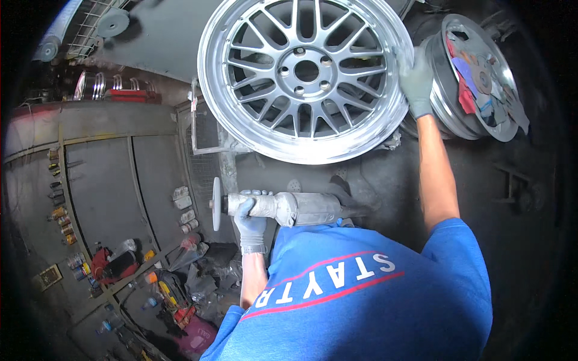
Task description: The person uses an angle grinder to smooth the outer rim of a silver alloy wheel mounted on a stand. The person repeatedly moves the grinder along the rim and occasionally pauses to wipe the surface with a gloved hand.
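From the head view, the gloved left hand [248, 218] was wrapped tightly around a grey angle grinder [283, 207], its disc [216, 203] just left of the hand. The gloved right hand [416, 81] gripped the rim of the silver alloy wheel [306, 75], above the left hand.

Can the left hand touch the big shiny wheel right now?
Probably not yet. The left hand is gripping the grinder below the wheel, apart from it. Nothing blocks the gap, and the right hand already rests on its rim.
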### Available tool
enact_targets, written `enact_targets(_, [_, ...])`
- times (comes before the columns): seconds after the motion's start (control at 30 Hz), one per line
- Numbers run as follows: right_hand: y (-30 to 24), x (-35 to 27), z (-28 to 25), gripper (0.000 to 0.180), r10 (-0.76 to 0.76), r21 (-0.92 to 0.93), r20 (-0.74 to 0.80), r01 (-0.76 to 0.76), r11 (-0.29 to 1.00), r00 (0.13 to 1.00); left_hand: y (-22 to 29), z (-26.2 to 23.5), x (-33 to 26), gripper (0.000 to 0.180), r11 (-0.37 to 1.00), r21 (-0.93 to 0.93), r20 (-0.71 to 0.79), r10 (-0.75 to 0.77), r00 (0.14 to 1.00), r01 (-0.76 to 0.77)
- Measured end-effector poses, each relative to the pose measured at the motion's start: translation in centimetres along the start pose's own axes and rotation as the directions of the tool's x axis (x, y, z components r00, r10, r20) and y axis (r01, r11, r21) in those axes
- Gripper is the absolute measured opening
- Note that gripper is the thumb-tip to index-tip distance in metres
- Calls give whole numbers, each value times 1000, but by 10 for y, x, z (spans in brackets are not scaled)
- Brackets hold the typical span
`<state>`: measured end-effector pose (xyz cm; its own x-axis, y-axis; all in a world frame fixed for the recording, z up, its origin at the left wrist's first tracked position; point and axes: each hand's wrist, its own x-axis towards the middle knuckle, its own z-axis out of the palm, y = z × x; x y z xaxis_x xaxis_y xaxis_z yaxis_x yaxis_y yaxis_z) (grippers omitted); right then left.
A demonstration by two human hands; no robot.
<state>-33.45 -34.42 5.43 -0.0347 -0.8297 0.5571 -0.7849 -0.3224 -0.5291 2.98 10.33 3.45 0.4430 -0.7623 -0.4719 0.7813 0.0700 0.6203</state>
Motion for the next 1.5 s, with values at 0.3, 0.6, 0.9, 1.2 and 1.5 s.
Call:
enact_targets(0.3, [-29, -178, 1, 54, 498, 64, 64, -502, 863, 865, 22, -6, 32, 38, 996, 31, 196, -92, 976, 88])
enact_targets(0.6, [-162, -420, -110, 101, 130, 116, 955, -740, 662, 266, 22, -17, 58, 37, 948, 167, 327, -314, 891, 272])
enact_targets(0.9, [-134, -470, -163, 95, 268, 181, 909, -883, 433, 318, -49, 31, 58, 19, 858, 302, 180, -479, 859, 415])
enact_targets(1.2, [-104, -461, -282, 67, 420, 208, 847, -931, 300, 325, -154, 112, 19, 21, 814, 298, 274, -573, 772, 498])
enact_targets(1.5, [-97, -469, -301, 64, 525, 211, 766, -916, 342, 372, -187, 128, 10, 31, 795, 348, 311, -598, 738, 497])
